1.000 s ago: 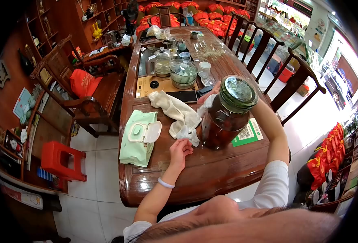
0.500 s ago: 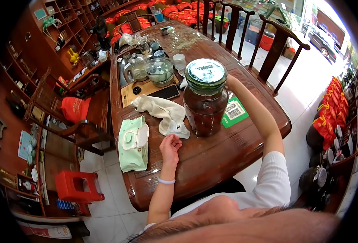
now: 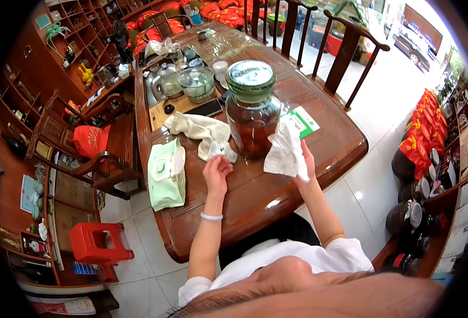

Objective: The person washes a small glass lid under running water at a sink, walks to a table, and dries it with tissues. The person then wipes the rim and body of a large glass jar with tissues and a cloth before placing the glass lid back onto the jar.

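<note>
A large glass jar (image 3: 251,124) with a green-rimmed lid (image 3: 251,79) stands upright on the wooden table, dark reddish contents inside. My right hand (image 3: 306,161) is closed on a crumpled white wipe (image 3: 286,152), which hangs in front of the jar's lower right side. Whether the wipe touches the glass I cannot tell. My left hand (image 3: 217,172) rests at the table, fingers loosely curled and a little apart, beside a beige cloth (image 3: 199,130) with a whitish end. Left of that hand lies a green pack of wipes (image 3: 166,177), its lid flipped up.
A green card with a QR code (image 3: 301,122) lies behind the wipe. Farther back are a glass bowl (image 3: 197,85), a phone (image 3: 209,108), a glass teapot (image 3: 168,82) and a white cup (image 3: 221,70). A red stool (image 3: 100,244) and wooden chairs (image 3: 345,50) stand around the table.
My right hand has come from behind the jar's lid down to its near right side, and the white wipe now shows in it. My left hand has hardly moved. The view has shifted slightly.
</note>
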Available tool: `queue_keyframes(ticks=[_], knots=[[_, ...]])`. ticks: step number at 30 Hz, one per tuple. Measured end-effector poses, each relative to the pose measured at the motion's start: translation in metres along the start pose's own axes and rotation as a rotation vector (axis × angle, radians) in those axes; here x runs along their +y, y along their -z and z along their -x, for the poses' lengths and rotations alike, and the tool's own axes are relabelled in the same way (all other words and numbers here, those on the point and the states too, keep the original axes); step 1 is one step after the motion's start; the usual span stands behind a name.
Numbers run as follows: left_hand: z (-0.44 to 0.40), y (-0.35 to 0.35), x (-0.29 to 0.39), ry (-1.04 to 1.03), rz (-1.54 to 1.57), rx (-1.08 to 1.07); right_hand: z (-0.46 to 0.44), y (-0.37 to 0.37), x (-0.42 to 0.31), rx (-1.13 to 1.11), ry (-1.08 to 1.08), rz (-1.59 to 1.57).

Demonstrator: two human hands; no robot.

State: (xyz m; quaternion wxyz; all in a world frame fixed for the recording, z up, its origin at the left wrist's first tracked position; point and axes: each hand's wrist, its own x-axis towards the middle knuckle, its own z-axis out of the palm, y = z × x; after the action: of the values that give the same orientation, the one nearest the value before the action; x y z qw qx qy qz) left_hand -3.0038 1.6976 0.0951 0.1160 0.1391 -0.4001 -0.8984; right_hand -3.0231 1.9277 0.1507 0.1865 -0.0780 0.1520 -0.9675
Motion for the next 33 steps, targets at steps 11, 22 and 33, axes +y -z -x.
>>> queue_keyframes(ticks=[11,22,33], knots=[[0.073,-0.060,-0.016,-0.052,0.125,-0.362,0.012,-0.007,0.061,-0.645,0.435,1.874],[-0.021,-0.103,0.096,-0.385,-0.024,-0.288,0.011,0.027,0.014,0.041,0.342,1.278],[-0.115,-0.070,-0.011,-0.267,-0.109,-0.287,0.007,0.078,0.015,0.193,0.301,1.223]])
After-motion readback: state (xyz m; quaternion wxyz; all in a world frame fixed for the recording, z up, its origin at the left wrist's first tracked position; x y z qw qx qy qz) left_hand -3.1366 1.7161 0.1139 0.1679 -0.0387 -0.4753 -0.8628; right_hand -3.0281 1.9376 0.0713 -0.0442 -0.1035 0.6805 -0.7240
